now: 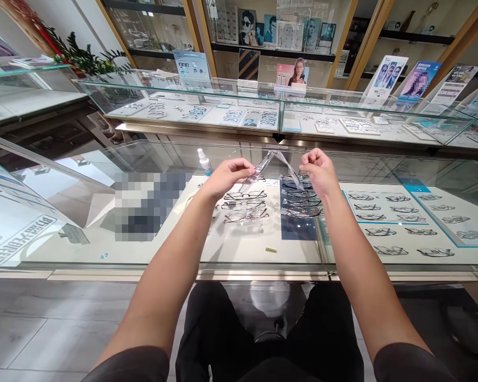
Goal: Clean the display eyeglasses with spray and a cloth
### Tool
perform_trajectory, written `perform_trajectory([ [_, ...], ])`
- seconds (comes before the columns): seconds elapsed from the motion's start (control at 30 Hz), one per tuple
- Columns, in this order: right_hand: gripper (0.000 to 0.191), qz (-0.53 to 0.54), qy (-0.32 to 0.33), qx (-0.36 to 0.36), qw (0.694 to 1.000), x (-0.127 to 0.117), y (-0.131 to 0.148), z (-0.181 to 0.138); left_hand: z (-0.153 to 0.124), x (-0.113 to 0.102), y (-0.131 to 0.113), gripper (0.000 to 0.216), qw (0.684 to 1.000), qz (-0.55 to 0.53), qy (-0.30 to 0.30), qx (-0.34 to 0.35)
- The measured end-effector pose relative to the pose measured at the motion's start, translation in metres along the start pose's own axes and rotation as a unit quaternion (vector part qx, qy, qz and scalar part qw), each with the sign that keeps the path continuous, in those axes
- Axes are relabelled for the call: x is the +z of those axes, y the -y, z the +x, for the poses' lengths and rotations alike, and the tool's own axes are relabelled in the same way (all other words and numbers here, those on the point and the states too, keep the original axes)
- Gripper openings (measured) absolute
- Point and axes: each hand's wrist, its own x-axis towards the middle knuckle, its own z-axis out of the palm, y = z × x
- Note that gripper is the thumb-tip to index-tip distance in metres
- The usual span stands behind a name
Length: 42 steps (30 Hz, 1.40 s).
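Both my arms reach out over a glass display counter (103, 249). My left hand (228, 176) is closed in a pinch on one end of a clear, see-through strip or small plastic bag (274, 162). My right hand (319, 170) is closed on its other end, so the clear piece forms a peak between the two hands. Under the glass below my hands lie rows of eyeglass frames (245, 206) on a white liner, and more frames on a dark blue tray (298, 225).
A small spray bottle (204, 162) stands on the counter left of my left hand. More spectacles (390, 217) lie in the case to the right. A second glass showcase (279, 114) stands behind, with leaflets and posters. My black-trousered legs are below the counter edge.
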Motion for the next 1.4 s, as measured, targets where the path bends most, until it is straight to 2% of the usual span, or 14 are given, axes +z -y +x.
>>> perform_trajectory([
  [0.17,0.033,-0.043,-0.072,-0.088,0.993,0.006,0.008,-0.002,0.004,0.002,0.005,0.038,0.999,0.001,-0.050,0.013],
  [0.27,0.034,-0.073,-0.053,-0.094,0.991,0.022,0.010,-0.012,0.004,0.009,0.007,0.040,0.997,-0.011,-0.072,0.028],
  [0.37,0.036,-0.087,0.013,-0.056,0.994,0.038,0.001,-0.022,0.002,0.019,0.007,0.043,0.996,-0.034,-0.074,0.026],
  [0.43,0.038,-0.089,0.035,-0.034,0.995,0.047,-0.007,-0.025,-0.001,0.025,0.006,0.044,0.997,-0.038,-0.062,0.020],
  [0.57,0.047,-0.060,0.024,0.006,0.998,0.053,-0.015,-0.025,-0.005,0.036,0.006,0.046,0.999,-0.022,-0.026,0.016],
  [0.67,0.053,-0.033,-0.002,0.030,0.999,0.053,-0.014,-0.023,-0.006,0.041,0.007,0.047,1.000,-0.018,-0.005,0.016],
  [0.87,0.059,-0.023,-0.006,0.080,0.996,0.055,-0.010,-0.024,-0.006,0.048,0.014,0.045,0.999,-0.014,0.018,0.030],
  [1.13,0.036,-0.030,-0.060,0.114,0.991,0.050,-0.014,-0.020,-0.001,0.047,0.018,0.051,0.997,-0.057,-0.053,0.021],
  [1.3,0.033,-0.012,-0.096,0.154,0.983,0.038,-0.024,-0.015,0.002,0.040,0.014,0.046,0.985,-0.098,-0.132,0.054],
  [1.4,0.038,-0.004,-0.108,0.177,0.978,0.035,-0.028,-0.014,0.005,0.035,0.013,0.048,0.971,-0.142,-0.176,0.081],
])
